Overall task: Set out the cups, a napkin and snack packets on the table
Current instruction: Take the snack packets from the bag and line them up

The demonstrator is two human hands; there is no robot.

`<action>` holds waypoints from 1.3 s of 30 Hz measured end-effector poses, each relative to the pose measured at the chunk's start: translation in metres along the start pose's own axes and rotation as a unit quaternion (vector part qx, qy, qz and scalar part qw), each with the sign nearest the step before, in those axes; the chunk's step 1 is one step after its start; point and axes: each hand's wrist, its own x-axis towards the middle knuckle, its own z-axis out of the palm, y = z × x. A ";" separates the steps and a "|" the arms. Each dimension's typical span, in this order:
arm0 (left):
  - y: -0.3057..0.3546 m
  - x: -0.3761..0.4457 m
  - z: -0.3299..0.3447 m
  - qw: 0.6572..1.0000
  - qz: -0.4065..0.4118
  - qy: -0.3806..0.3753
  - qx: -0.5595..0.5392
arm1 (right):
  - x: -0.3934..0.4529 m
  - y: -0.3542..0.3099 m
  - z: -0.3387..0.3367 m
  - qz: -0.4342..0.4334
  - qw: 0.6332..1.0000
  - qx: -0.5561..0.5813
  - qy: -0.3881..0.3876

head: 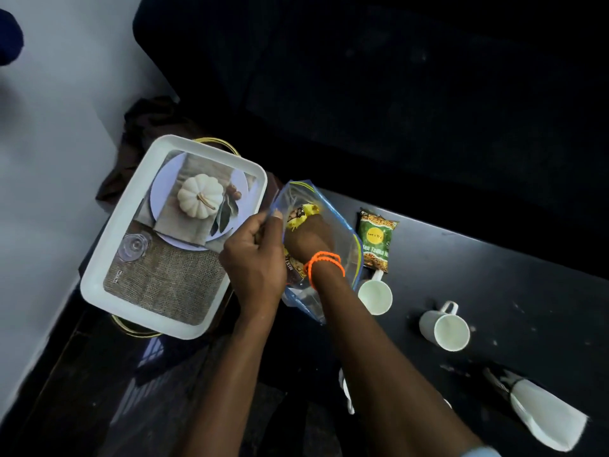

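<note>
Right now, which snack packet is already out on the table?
The green packet, lying flat on the black table just beyond the near cup. The yellow packet is inside the clear bag, in the right hand.

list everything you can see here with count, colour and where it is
tray: 1, white with a printed pumpkin picture and gold handles, left of the table.
zip bag: 1, clear with blue edge, held open beside the tray's right edge.
yellow snack packet: at least 1, yellow and black, inside the zip bag.
green snack packet: 1, green, on the table right of the bag.
cups: 2 in plain view, white, on the table below the green packet; a white shape under the right forearm may be a third.
napkin: 1, white, folded, lower right on the table.
table: 1, black.
left hand: pinches the bag's rim.
right hand: inside the bag at the yellow packet, orange bands on the wrist.
</note>
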 end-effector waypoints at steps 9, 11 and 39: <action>-0.008 0.013 0.002 0.999 -0.015 0.030 0.022 | -0.036 0.001 -0.016 -0.131 0.989 0.023 0.063; -0.013 0.019 0.000 0.999 -0.014 0.040 0.031 | -0.066 -0.006 -0.037 -0.204 0.975 -0.004 0.090; -0.028 0.023 0.015 0.998 -0.033 0.007 0.044 | 0.040 0.213 -0.134 0.055 0.969 -0.130 0.204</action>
